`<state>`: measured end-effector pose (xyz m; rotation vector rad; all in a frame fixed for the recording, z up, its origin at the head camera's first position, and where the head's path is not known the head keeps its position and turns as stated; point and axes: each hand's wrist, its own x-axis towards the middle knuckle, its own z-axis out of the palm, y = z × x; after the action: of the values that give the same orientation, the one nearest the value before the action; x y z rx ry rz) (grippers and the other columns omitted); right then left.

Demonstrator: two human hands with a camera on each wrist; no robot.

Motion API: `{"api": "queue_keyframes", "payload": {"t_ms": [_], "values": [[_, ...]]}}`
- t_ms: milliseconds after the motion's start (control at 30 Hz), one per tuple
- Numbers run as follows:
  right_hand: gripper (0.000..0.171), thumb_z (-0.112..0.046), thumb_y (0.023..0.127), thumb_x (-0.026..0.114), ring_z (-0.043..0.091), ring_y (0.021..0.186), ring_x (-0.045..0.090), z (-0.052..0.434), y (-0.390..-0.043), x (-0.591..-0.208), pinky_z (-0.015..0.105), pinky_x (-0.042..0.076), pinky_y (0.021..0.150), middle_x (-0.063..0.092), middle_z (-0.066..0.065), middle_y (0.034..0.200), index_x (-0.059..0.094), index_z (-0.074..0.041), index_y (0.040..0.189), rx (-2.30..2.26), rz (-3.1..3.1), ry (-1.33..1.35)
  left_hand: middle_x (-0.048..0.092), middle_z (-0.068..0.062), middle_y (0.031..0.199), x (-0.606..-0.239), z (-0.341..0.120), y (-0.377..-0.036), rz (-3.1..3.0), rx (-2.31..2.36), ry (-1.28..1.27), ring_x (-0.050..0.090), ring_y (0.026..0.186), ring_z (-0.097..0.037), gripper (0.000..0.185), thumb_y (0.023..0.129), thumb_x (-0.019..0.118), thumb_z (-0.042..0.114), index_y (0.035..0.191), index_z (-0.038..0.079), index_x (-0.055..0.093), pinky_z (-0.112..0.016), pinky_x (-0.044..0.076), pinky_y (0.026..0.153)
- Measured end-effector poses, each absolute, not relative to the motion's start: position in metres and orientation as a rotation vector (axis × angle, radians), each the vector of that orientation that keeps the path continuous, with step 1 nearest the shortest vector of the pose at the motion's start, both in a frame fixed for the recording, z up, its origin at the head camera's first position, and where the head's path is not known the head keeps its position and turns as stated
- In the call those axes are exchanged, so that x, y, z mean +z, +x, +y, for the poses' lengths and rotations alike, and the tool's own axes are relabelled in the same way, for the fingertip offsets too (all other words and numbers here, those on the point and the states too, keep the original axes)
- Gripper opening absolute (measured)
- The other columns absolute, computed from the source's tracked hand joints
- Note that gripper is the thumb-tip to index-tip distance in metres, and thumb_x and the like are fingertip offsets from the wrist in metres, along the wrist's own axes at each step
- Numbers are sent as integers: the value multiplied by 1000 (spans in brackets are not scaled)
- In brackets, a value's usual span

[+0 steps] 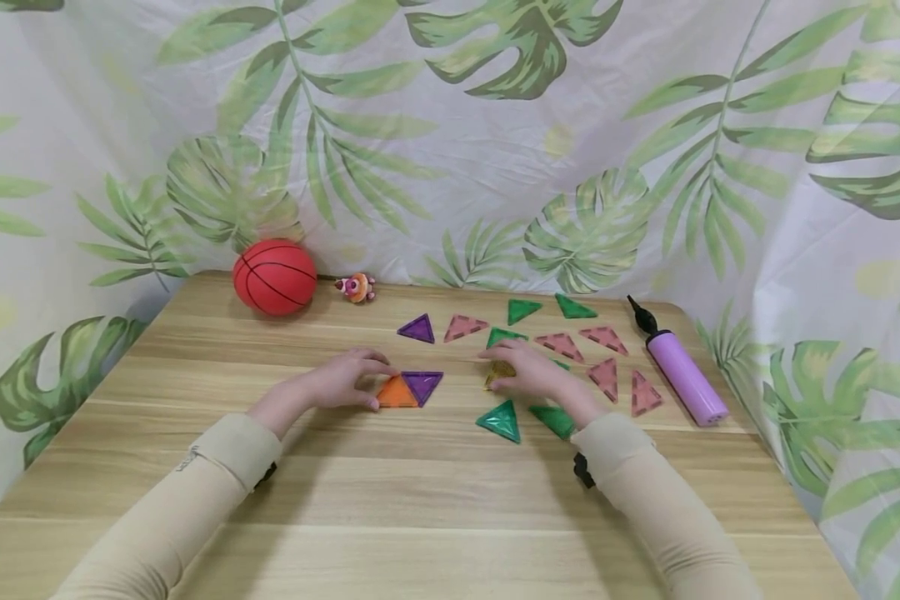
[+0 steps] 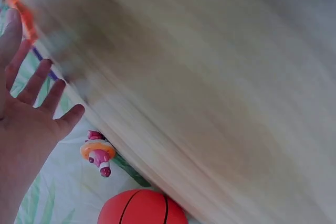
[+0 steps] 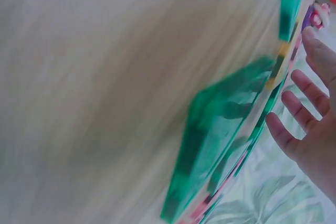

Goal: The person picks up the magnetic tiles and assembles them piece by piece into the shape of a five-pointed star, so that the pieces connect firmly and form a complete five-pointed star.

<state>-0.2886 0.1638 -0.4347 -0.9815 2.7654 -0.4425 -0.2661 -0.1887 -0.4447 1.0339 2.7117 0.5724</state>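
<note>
Orange tile (image 1: 397,395), adjoining purple tile (image 1: 422,384), left sleeve (image 1: 167,508) with illegible lettering (image 1: 187,459)

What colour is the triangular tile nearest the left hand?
Orange triangular tile; shows best in head view.

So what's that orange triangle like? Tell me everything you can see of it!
The orange triangle is a thin, bright tile that looks like plastic, with darker marks along its near edge. It lies flat on the wood-look table, one corner pointing away from the person. A purple triangle sits against its right edge, pointing the other way. The left hand is at its left side, thumb and finger seemingly touching it.
</note>
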Motion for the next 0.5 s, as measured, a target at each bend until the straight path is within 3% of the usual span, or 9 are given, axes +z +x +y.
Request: {"api": "queue_keyframes", "payload": {"t_ms": [500], "values": [[62, -41, 87, 65, 24, 120, 46, 181, -297, -436, 44, 41, 99, 47, 5, 133, 45, -19, 141, -334, 2716, -833, 40, -25, 140, -449, -185, -278, 2678, 618, 1099, 33, 128, -45, 51, 86, 68, 26, 133, 11, 55, -61, 27, 103]]}}
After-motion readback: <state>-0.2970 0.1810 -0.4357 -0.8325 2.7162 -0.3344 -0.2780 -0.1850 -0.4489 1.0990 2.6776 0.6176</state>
